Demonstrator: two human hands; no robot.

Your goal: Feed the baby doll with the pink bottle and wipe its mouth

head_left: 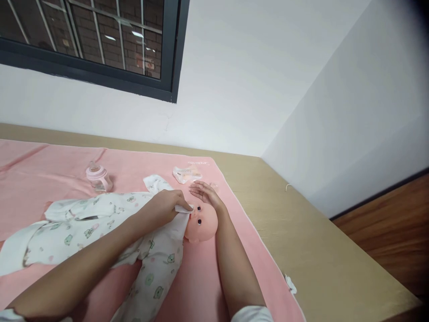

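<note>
At ten o'clock from the doll's head, a bottle (98, 178) sits on the pink mat (197, 277). The clothed doll (202, 226) lies on its back; the left hand (165, 206) pinches white cloth (183, 209), possibly its collar, at its mouth. The right hand (205, 193), fingers extended and loose, is at twelve o'clock, beside the head.

Doll head (205, 224), smooth pink plastic look with a soft sheen, in white printed cloth clothing (100, 230), matt; blanket (197, 286), matt pink cloth, creased; bottle (99, 179), clear and pink, plastic-looking, glossy; packet (185, 175), crinkled, shiny clear film. Worktop (268, 197), tan, low sheen, faintly grained; walls (234, 80), smooth matt white; panel (395, 228), brown, wood-grained; window frame (83, 77), dark, smooth, around glossy glass (110, 40)
</note>
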